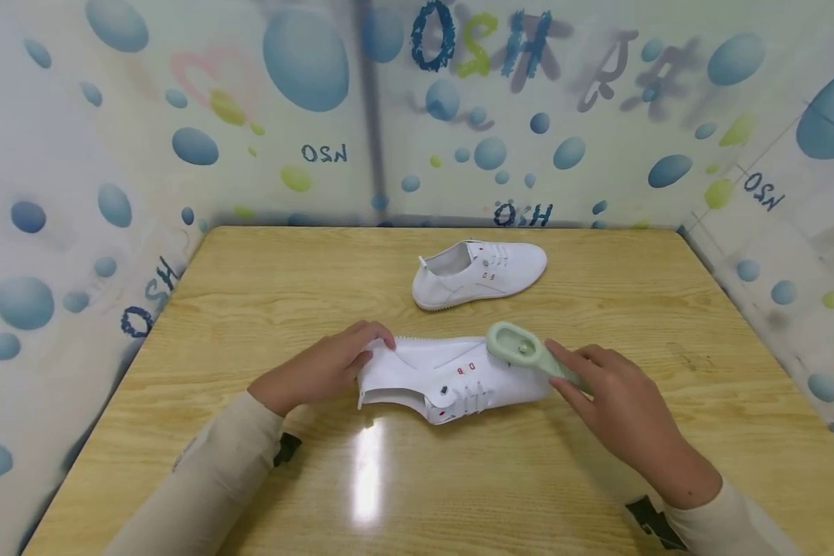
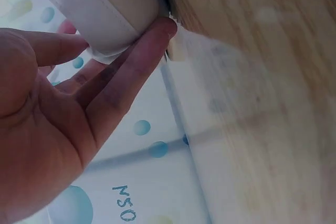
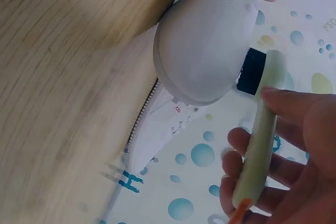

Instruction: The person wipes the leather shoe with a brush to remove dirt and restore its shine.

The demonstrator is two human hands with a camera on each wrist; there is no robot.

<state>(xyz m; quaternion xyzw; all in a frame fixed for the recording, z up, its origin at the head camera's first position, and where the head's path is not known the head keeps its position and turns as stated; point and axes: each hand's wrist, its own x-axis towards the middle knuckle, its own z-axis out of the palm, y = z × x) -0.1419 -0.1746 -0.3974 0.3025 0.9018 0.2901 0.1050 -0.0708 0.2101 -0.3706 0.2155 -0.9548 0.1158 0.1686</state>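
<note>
A white lace-up shoe (image 1: 399, 363) is tilted on the wooden table, its opening turned toward me and its toe to the right. At the heel, my left hand (image 1: 323, 371) grips it; in the left wrist view, thumb and fingers close around the shoe's heel (image 2: 107, 11). My right hand (image 1: 618, 409) holds a pale green brush (image 1: 545, 359) by its handle, the brush head over the front of the shoe. Dark bristles (image 3: 251, 72) show in the right wrist view, right at the side of the toe (image 3: 202, 51).
The other white shoe (image 1: 483, 282) stands upright farther back on the wooden table (image 1: 299, 278), toe to the right. Behind and beside the table are walls (image 1: 243, 177) patterned with blue and yellow-green drops. Light reflects off the tabletop near the front.
</note>
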